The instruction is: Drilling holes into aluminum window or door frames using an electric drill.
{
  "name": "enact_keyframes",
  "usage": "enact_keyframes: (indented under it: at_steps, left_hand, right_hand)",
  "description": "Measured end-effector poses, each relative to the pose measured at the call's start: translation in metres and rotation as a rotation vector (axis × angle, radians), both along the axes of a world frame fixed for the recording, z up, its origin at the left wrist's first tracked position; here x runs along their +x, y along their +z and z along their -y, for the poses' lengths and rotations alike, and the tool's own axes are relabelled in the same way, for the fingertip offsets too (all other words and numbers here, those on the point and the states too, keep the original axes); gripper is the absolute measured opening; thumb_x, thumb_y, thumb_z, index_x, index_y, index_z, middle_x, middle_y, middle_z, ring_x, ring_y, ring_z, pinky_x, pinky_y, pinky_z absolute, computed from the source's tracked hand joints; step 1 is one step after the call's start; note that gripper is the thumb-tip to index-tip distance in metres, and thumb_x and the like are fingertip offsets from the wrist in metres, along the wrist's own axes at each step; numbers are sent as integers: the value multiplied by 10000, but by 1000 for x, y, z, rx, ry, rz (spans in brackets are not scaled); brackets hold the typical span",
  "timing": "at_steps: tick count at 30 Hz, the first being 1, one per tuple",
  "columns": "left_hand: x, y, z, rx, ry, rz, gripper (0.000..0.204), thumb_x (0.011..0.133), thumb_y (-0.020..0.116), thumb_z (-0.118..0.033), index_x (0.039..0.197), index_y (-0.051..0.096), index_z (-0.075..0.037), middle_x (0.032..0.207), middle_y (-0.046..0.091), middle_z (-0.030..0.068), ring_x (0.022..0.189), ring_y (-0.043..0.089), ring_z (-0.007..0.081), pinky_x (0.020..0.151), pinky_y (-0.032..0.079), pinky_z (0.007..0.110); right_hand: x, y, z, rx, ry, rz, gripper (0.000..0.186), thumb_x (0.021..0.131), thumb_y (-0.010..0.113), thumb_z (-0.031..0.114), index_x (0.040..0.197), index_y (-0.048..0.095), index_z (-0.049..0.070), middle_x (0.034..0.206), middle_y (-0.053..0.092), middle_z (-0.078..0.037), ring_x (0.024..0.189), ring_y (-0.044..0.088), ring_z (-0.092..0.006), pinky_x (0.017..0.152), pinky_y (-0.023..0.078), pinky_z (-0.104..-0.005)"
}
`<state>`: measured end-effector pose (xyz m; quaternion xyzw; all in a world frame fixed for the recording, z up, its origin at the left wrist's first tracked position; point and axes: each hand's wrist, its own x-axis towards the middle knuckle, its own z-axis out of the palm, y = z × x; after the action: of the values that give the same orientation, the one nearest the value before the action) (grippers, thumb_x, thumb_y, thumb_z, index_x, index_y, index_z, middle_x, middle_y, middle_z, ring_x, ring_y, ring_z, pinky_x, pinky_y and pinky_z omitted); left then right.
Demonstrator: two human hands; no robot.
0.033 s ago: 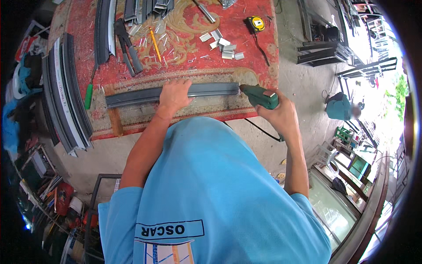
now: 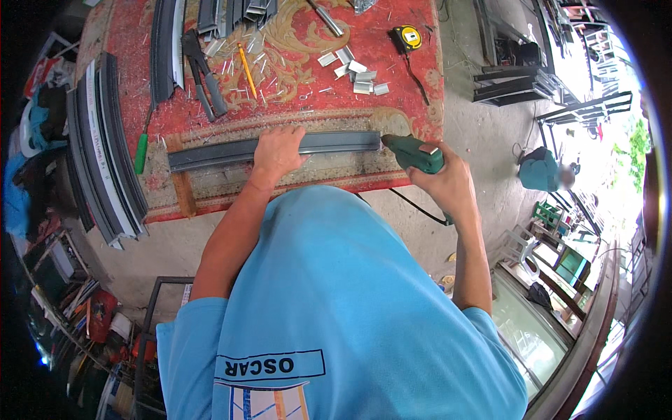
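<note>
The pencil (image 2: pixel 247 71) lies behind the metal profile (image 2: pixel 343 142).

Left of the stack of long profiles (image 2: pixel 105 154), out by the view's rim, the blue patch (image 2: pixel 16 199) has shifted slightly, and the dark shape (image 2: pixel 45 185) between it and the stack has changed outline; that edge is too murky to identify either.

Workshop. Evidence: red, gold-patterned, cloth-covered worktop (image 2: pixel 336 103) bearing small silver angled pieces (image 2: pixel 362 87); yellow-and-black tape measure (image 2: pixel 407 38); long dark-grey profiles, stacked (image 2: pixel 108 147); green handheld power drill (image 2: pixel 414 154); grey concrete floor (image 2: pixel 483 133).
</note>
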<state>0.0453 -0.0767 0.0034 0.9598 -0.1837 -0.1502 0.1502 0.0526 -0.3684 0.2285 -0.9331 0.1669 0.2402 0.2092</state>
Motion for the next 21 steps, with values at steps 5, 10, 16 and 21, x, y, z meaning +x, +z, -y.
enact_keyframes:
  at_steps: [5, 10, 16, 21]
  left_hand:
    - [0, 0, -1, -3, 5, -21, 603, 748, 817, -510, 1168, 615, -128, 1084, 695, 77, 1069, 670, 294, 892, 508, 473]
    - [-1, -3, -1, -20, 5, 19, 591, 745, 819, -509, 1151, 615, -131, 1059, 692, 74, 1050, 671, 291, 885, 506, 471]
    - [-3, -5, -1, -33, 8, 55, 568, 739, 824, -490, 1131, 620, -134, 1042, 690, 72, 1033, 676, 290, 867, 510, 470]
    - [-1, -4, -2, -41, -10, 53, 565, 746, 820, -476, 1152, 624, -134, 1042, 688, 79, 1025, 680, 295, 861, 514, 481]
  right_hand:
    - [1, 1, -1, 22, 5, 8, 641, 688, 782, 352, 1228, 691, 20, 982, 748, -246, 977, 731, -402, 866, 557, -445]
    - [5, 3, -2, 23, 29, 1, 620, 692, 789, 341, 1217, 692, 25, 966, 739, -257, 969, 729, -402, 856, 555, -446]
    - [24, 2, 2, 55, 117, -39, 555, 714, 779, 298, 1185, 694, 16, 945, 733, -250, 964, 725, -408, 836, 554, -455]
    - [45, 4, -9, 60, 172, -59, 473, 713, 796, 257, 1096, 701, -3, 900, 720, -236, 884, 714, -368, 822, 546, -427]
